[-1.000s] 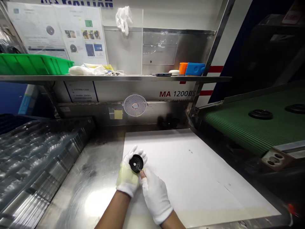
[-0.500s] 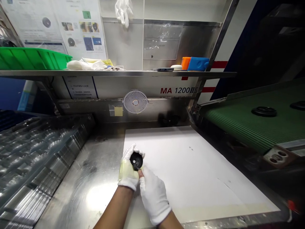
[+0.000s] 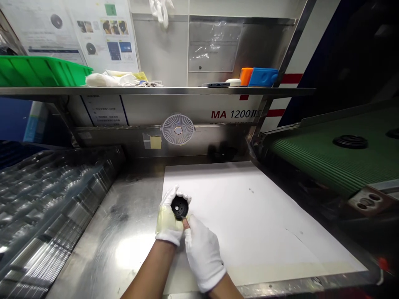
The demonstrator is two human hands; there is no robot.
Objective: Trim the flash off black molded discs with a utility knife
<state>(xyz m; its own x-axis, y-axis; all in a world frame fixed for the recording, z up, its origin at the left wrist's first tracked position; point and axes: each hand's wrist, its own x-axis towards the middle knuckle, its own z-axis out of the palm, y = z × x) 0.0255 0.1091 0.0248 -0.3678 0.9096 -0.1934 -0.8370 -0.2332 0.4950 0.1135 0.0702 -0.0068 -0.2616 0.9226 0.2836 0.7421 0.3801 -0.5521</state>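
My left hand (image 3: 168, 218), in a white glove with a yellowish palm, is closed around a round black plastic part (image 3: 180, 207). The part's hollow face, with a light round spot near its middle and small holes, is turned up toward me. My right hand (image 3: 204, 251), in a white glove, is pinched at the part's lower edge. A small thin tool with a dark tip (image 3: 183, 218) seems to stick out of its fingers and touches the rim; most of it is hidden. Both hands are above the white sheet (image 3: 237, 207) near its left edge.
Stacked clear plastic trays (image 3: 62, 199) stand at left. At right a green conveyor belt (image 3: 311, 153) carries black round parts (image 3: 350, 141). A shelf (image 3: 174, 90) crosses behind, holding a green bin (image 3: 43, 70) and a blue-and-orange box (image 3: 263, 77). Below it is a small fan (image 3: 178, 129).
The camera view has shifted slightly. My hands keep the same hold on the black part, and my right hand has moved only a little at its lower rim. The belt's black parts have shifted slightly right.
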